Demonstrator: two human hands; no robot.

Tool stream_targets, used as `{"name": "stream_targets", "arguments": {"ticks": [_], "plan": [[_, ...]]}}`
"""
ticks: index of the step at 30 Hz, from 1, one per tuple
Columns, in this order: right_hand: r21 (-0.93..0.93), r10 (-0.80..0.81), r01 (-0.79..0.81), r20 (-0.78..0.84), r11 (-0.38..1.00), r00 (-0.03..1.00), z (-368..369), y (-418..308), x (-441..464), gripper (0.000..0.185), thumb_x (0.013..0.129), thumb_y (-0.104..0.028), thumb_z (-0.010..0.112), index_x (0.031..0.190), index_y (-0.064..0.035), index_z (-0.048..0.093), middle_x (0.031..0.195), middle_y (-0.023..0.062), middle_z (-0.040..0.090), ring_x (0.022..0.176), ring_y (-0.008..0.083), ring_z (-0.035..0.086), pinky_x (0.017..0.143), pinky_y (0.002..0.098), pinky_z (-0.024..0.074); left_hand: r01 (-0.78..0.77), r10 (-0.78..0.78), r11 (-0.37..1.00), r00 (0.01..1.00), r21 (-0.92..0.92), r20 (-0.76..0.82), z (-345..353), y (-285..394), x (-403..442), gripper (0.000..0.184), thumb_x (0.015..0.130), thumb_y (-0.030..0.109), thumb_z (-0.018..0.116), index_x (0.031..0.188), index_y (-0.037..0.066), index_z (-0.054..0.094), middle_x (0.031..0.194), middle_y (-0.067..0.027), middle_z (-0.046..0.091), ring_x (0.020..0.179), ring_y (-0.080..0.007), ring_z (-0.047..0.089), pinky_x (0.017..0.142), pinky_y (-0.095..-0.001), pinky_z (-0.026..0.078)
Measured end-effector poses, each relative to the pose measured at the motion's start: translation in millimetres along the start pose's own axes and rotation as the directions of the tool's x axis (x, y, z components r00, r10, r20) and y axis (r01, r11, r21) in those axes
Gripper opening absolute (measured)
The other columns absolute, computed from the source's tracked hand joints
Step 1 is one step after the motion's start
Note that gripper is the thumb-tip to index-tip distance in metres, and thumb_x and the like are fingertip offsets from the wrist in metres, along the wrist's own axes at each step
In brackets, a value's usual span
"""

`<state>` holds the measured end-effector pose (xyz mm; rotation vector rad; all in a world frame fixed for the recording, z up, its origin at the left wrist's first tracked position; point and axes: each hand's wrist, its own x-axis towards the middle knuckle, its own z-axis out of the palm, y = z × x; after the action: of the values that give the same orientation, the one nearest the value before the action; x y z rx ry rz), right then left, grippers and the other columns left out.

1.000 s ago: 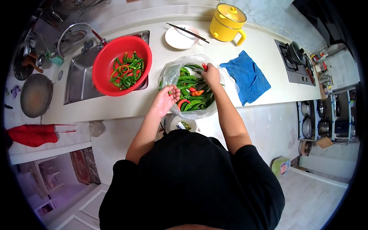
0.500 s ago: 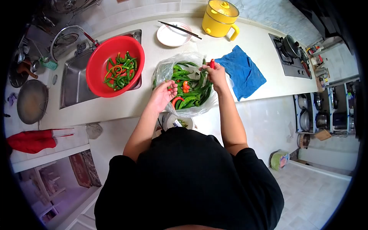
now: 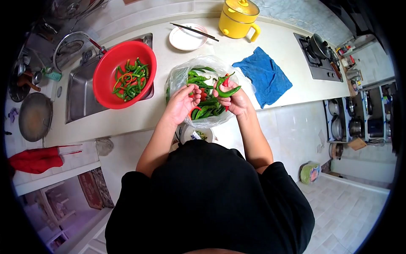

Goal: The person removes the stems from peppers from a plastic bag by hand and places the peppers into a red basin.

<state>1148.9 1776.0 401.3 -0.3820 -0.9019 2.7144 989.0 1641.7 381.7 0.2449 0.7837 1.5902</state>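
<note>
My right hand [image 3: 239, 101] grips several chili peppers above an open clear plastic bag [image 3: 175, 73]. A curved green chili pepper [image 3: 231, 92] lies across its fingers, and a red chili pepper [image 3: 226, 81] sticks up behind it. Close by on the left is my left hand [image 3: 181, 104], with its fingers curled in and the thumb against them. Whatever it may hold is hidden. Inside the bag, below both hands, are more green peppers [image 3: 208, 111] and a few red ones, partly covered by the hands.
A red basin [image 3: 101, 80] of green and red peppers rests over the sink [image 3: 80, 97]. Behind the bag stand a white plate [image 3: 186, 41] with chopsticks and a yellow electric pot [image 3: 237, 23]. A blue cloth [image 3: 266, 78] lies right. Below the counter edge is a white container [image 3: 186, 134].
My right hand has come down and toward the left hand, and a curved green pepper now shows in it with the red one. My left hand has shifted slightly right, fingers curled tighter.
</note>
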Motion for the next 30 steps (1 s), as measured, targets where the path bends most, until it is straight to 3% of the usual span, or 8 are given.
{"name": "stream_targets", "arguments": {"ticks": [6, 9, 10, 13, 17, 21, 23, 30], "plan": [[-0.274, -0.035, -0.038, -0.255, 0.961, 0.966, 15.5, 9.3, -6.8, 0.017, 0.076, -0.011, 0.068, 0.086, -0.0038, 0.056, 0.075, 0.0039, 0.058, 0.049, 0.0033, 0.038, 0.042, 0.0166, 0.0302, -0.021, 0.021, 1.000, 0.998, 0.002, -0.051, -10.0, -0.5, -7.7, 0.016, 0.089, 0.019, 0.053, 0.097, 0.006, 0.055, 0.088, -0.0042, 0.056, 0.078, -0.0115, 0.053, 0.070, -0.0230, 0.046], [-0.761, -0.300, 0.120, -0.102, 0.638, 0.948, 3.3, 24.8, -19.4, 0.020, 0.070, -0.005, 0.073, 0.077, -0.0057, 0.054, 0.073, -0.0005, 0.055, 0.056, 0.0039, 0.040, 0.050, 0.0179, 0.0334, -0.059, 0.059, 0.998, 0.993, 0.002, -0.106, -29.1, 3.2, -9.4, 0.015, 0.089, 0.019, 0.053, 0.096, 0.006, 0.055, 0.088, -0.0042, 0.056, 0.079, -0.0117, 0.053, 0.070, -0.0232, 0.046], [-0.828, -0.201, -0.012, -0.150, 0.560, 0.968, 3.2, 21.6, -29.6, 0.024, 0.067, -0.003, 0.075, 0.072, -0.0053, 0.052, 0.071, -0.0025, 0.051, 0.063, 0.0051, 0.042, 0.056, 0.0200, 0.0370, -0.069, 0.068, 0.998, 0.990, -0.004, -0.125, -36.9, 3.9, -10.7, 0.015, 0.089, 0.019, 0.053, 0.096, 0.006, 0.055, 0.088, -0.0042, 0.056, 0.079, -0.0117, 0.053, 0.070, -0.0233, 0.046], [-0.904, -0.146, -0.094, -0.169, 0.418, 0.975, 1.7, 34.6, -47.0, 0.024, 0.065, -0.005, 0.077, 0.077, -0.0040, 0.057, 0.066, -0.0039, 0.043, 0.060, 0.0048, 0.037, 0.052, 0.0206, 0.0322, -0.074, 0.068, 0.997, 0.982, -0.028, -0.175, -55.3, 3.5, -15.5, 0.014, 0.088, 0.019, 0.054, 0.094, 0.006, 0.056, 0.087, -0.0051, 0.057, 0.080, -0.0125, 0.054, 0.072, -0.0248, 0.045], [-0.988, -0.104, 0.106, 0.095, 0.111, 0.990, -15.8, 66.5, -46.3, 0.023, 0.071, -0.012, 0.075, 0.085, -0.0018, 0.060, 0.072, 0.0006, 0.052, 0.065, 0.0077, 0.044, 0.058, 0.0227, 0.0386, -0.035, 0.032, 0.999, 0.977, -0.013, -0.212, -68.2, -2.3, -18.9, 0.015, 0.088, 0.018, 0.054, 0.094, 0.005, 0.056, 0.088, -0.0055, 0.057, 0.080, -0.0126, 0.054, 0.072, -0.0254, 0.046], [-0.938, -0.119, -0.129, -0.176, 0.323, 0.977, -6.2, 68.9, -44.6, 0.024, 0.083, -0.023, 0.061, 0.094, -0.0038, 0.053, 0.076, 0.0078, 0.058, 0.068, 0.0158, 0.054, 0.062, 0.0295, 0.0438, 0.020, -0.018, 1.000, 0.978, 0.007, -0.209, -74.2, -4.4, -21.8, 0.014, 0.088, 0.019, 0.054, 0.094, 0.007, 0.056, 0.089, -0.0045, 0.056, 0.079, -0.0116, 0.053, 0.072, -0.0241, 0.046], [-0.744, -0.155, -0.090, -0.253, 0.662, 0.955, -1.6, 63.0, -35.4, 0.018, 0.088, -0.017, 0.050, 0.100, -0.0037, 0.046, 0.078, 0.0071, 0.059, 0.066, 0.0119, 0.052, 0.059, 0.0265, 0.0429, 0.025, -0.026, 1.000, 0.978, -0.006, -0.206, -76.8, -3.6, -23.1, 0.015, 0.088, 0.020, 0.054, 0.094, 0.006, 0.056, 0.088, -0.0052, 0.057, 0.080, -0.0128, 0.054, 0.072, -0.0254, 0.046], [-0.585, -0.149, 0.042, -0.136, 0.810, 0.980, 53.5, 62.0, 41.2, 0.022, 0.087, -0.007, 0.046, 0.109, -0.0034, 0.048, 0.091, 0.0032, 0.058, 0.063, 0.0067, 0.046, 0.058, 0.0211, 0.0409, 0.034, -0.043, 0.998, 0.986, -0.059, -0.160, -85.5, -3.0, -31.7, 0.017, 0.089, 0.021, 0.054, 0.094, 0.005, 0.057, 0.086, -0.0059, 0.058, 0.078, -0.0140, 0.055, 0.072, -0.0265, 0.047]]}}
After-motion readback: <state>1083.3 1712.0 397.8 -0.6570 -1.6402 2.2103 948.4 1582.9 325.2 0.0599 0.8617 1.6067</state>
